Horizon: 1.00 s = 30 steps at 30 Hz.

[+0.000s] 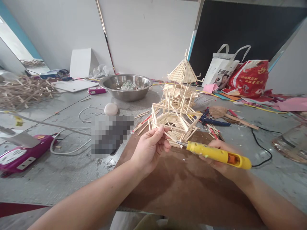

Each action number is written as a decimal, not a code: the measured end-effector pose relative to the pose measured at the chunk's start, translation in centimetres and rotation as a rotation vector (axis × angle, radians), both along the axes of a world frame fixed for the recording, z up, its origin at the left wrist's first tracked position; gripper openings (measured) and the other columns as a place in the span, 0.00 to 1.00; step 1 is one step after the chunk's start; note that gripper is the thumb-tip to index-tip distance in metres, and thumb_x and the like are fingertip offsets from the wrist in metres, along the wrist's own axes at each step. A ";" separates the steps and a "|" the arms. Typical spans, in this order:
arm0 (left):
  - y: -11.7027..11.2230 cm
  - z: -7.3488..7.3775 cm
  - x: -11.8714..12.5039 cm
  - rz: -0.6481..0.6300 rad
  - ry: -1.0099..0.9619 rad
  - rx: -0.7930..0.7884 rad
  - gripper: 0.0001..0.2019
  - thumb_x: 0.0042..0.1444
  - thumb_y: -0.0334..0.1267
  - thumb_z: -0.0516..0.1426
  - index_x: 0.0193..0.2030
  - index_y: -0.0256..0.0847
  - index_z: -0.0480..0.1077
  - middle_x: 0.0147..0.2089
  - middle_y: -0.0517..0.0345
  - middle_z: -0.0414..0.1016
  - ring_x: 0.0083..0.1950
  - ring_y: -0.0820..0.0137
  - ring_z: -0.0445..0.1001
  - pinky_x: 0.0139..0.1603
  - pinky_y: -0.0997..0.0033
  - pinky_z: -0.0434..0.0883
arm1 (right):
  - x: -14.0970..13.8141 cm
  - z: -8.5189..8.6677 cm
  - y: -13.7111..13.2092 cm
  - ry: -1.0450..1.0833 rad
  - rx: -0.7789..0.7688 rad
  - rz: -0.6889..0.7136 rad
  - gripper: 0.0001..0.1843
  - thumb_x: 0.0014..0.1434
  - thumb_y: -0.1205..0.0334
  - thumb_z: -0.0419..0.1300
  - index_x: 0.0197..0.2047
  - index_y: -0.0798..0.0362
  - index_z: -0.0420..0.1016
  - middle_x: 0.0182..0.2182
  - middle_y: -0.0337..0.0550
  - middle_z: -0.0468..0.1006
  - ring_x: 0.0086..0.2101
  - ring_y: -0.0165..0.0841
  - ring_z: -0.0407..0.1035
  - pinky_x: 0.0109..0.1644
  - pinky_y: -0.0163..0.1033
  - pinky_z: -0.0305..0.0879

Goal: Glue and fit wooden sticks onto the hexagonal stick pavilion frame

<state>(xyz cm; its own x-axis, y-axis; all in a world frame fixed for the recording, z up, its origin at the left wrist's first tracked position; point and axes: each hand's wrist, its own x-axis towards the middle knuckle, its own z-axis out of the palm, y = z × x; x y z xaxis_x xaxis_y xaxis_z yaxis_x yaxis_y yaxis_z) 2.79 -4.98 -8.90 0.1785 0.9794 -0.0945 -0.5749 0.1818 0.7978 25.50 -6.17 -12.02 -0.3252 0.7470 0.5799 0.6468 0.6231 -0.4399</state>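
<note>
My left hand (153, 147) pinches a thin wooden stick (170, 136) at the front of a pagoda model built of pale sticks. In my right hand (219, 159) is a yellow hot glue gun (216, 154), its metal nozzle at or very near the stick's right end. Behind my fingers rises the stick pagoda (183, 72), with a pointed roof, tiers below it and an open frame (177, 124) at the bottom. The model stands over a brown board (182, 185). My left fingers partly hide the frame's near edge.
A steel basin (129, 94) stands behind, left of the pagoda. Nearer are a round white object (111, 109), a purple power strip (26, 156) and cables. Blue-handled pliers (211, 118) and stick scraps lie right. Bags (249, 78) stand at the back right; a glass container (291, 143) is at the right edge.
</note>
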 end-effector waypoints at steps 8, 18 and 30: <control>-0.2 0.2 0.1 0.002 0.007 -0.015 0.08 0.51 0.39 0.58 0.31 0.34 0.71 0.19 0.62 0.69 0.17 0.81 0.67 0.18 0.85 0.65 | -0.1 0.0 0.2 0.003 0.014 -0.031 0.09 0.50 0.56 0.60 0.26 0.50 0.64 0.19 0.34 0.70 0.19 0.27 0.64 0.20 0.32 0.60; 0.0 -0.1 0.0 0.012 0.005 -0.009 0.09 0.50 0.39 0.59 0.31 0.34 0.72 0.19 0.63 0.68 0.17 0.81 0.67 0.17 0.86 0.64 | -0.2 0.0 0.2 0.013 0.059 -0.022 0.08 0.50 0.55 0.60 0.28 0.49 0.67 0.22 0.37 0.74 0.22 0.30 0.69 0.23 0.34 0.65; 0.1 -0.2 0.0 0.009 0.021 0.020 0.09 0.51 0.40 0.58 0.30 0.35 0.71 0.19 0.62 0.69 0.17 0.81 0.67 0.18 0.85 0.65 | 0.1 -0.1 0.1 0.036 0.038 0.025 0.07 0.50 0.56 0.60 0.31 0.49 0.66 0.26 0.38 0.75 0.26 0.31 0.70 0.27 0.34 0.67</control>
